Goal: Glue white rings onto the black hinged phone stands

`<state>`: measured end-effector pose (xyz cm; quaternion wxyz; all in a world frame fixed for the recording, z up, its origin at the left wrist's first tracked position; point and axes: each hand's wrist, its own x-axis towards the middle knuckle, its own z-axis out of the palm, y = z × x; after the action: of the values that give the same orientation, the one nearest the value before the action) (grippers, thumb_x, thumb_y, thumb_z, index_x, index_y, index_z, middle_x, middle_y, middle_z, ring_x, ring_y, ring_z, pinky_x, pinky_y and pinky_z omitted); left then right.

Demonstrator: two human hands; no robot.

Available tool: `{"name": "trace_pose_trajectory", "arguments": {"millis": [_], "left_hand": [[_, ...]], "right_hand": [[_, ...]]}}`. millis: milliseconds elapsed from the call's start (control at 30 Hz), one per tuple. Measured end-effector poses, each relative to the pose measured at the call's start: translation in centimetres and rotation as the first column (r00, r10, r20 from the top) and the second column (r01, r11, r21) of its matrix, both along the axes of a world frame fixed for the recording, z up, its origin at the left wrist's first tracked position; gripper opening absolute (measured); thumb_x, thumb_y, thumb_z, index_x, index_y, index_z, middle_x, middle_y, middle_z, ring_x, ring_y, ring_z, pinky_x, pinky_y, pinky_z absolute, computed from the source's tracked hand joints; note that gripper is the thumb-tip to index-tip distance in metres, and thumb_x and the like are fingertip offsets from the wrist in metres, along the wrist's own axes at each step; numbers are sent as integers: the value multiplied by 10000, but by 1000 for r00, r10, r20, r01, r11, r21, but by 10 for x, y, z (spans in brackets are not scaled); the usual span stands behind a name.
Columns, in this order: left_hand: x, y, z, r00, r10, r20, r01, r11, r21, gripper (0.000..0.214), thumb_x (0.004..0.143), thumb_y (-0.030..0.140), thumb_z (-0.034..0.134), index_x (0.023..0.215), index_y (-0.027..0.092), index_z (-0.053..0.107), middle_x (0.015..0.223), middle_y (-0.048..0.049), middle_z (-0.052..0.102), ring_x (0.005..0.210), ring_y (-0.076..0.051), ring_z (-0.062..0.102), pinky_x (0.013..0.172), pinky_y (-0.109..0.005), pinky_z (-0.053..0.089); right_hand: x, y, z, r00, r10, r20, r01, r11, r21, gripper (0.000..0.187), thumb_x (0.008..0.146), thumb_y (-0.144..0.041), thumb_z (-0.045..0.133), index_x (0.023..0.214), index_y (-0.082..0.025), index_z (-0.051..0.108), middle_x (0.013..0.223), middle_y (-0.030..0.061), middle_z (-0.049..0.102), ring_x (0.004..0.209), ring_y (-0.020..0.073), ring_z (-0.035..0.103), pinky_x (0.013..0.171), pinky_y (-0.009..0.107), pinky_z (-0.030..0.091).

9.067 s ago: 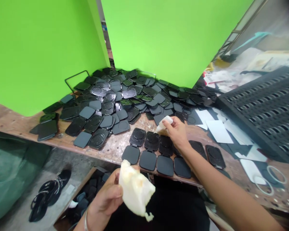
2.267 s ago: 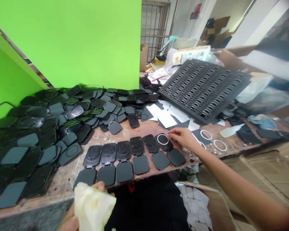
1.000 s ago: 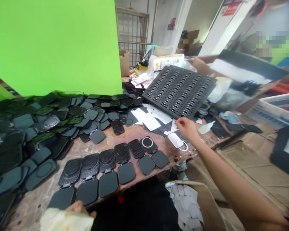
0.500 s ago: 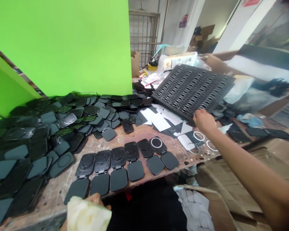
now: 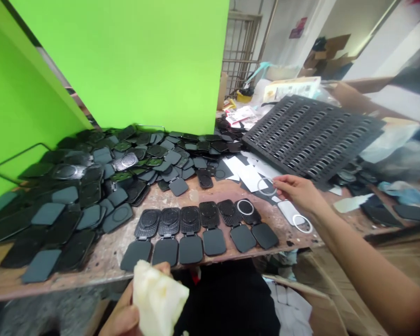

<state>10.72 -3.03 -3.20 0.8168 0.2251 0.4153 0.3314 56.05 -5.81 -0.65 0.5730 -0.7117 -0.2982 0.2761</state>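
Observation:
Low at the front, my left hand (image 5: pixel 123 313) is closed around a crumpled, off-white cloth-like wad (image 5: pixel 159 296). My right hand (image 5: pixel 299 191) pinches the edge of a thin pale ring (image 5: pixel 258 187) above the table, near white paper sheets (image 5: pixel 243 171). Between the hands runs a row of unfolded black hinged pads (image 5: pixel 190 219), each with a circular recess and a square flap (image 5: pixel 191 249). On the rightmost pad's recess lies a white ring (image 5: pixel 245 200). Another white ring (image 5: pixel 303 230) lies at the table edge below my right wrist, partly over a pale rounded card (image 5: pixel 287 211).
A large heap of black hinged pads (image 5: pixel 91 186) covers the table's left and back. A black slotted rack (image 5: pixel 311 135) leans at the back right. Behind the heap stands a green panel (image 5: pixel 143 60). Cardboard boxes (image 5: pixel 388 261) sit below the right edge.
My right hand has left the slotted rack's lower edge, moved left and down, and now holds a ring. The left hand still holds the wad, raised slightly. The view has turned left.

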Motion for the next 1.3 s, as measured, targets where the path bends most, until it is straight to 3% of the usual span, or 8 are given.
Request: {"name": "trace_pose_trajectory", "arguments": {"millis": [200,400,667,767,967,1067,1167,1300], "left_hand": [[-2,3,2,999,12,30,-12,1000,17,577,452,351,907,987,194,760,1040,-88,742,1099,-382,642,962,-427,529],[1,0,7,998,36,49,-36,999,-8,606,439,384,923,996,197,777,1033,-80,757,983,-325,698,879,-362,573],[-8,-1,-13,994,38,98,-38,999,-5,619,492,416,894,1063,213,765,1105,-92,746,970,-350,704,858,-420,589],[-11,0,-21,995,63,76,-63,998,1,635,509,424,885,1098,229,750,1156,-73,731,1109,-368,647,931,-430,556],[-8,-5,-6,997,75,2,-75,997,17,634,579,434,854,1165,238,713,1249,-34,688,1347,-381,442,1116,-465,396],[-8,-7,-3,995,101,-4,-101,994,36,636,539,437,870,1128,248,725,1202,-30,709,1276,-374,522,1068,-444,457],[-15,-2,-14,993,117,5,-117,993,17,695,422,415,907,1074,239,744,1147,-57,730,1143,-394,620,956,-444,547],[-26,20,-41,1000,-14,-21,12,995,-102,496,454,379,899,921,272,768,913,-34,776,895,-359,718,773,-451,617]], "right_hand": [[-58,27,-13,958,283,-33,-285,944,-166,396,595,-483,794,774,-165,640,520,-31,577,431,85,492,423,211,396],[-83,45,-22,943,332,13,-321,920,-225,267,667,-407,728,712,-174,606,470,-44,536,389,79,461,384,194,341],[-83,55,-27,891,409,197,-305,861,-408,111,744,-237,589,667,-168,629,453,-23,537,375,97,453,385,217,332],[-81,55,-29,865,413,286,-275,865,-419,121,740,-211,587,647,-165,649,443,-18,538,398,112,466,422,232,346],[-86,54,-29,783,443,436,-257,869,-422,223,776,-174,546,569,-173,629,506,7,578,525,156,535,543,265,363],[-90,44,-26,698,443,562,-268,890,-369,186,785,-158,539,655,-175,671,682,42,668,671,182,591,624,273,396],[-86,28,-25,605,412,681,-280,911,-302,179,818,-188,531,750,-182,697,790,61,692,730,186,608,664,274,424],[-46,10,-24,615,284,736,-139,957,-253,155,812,-211,547,791,-184,698,775,61,691,706,184,611,684,278,446]]}}
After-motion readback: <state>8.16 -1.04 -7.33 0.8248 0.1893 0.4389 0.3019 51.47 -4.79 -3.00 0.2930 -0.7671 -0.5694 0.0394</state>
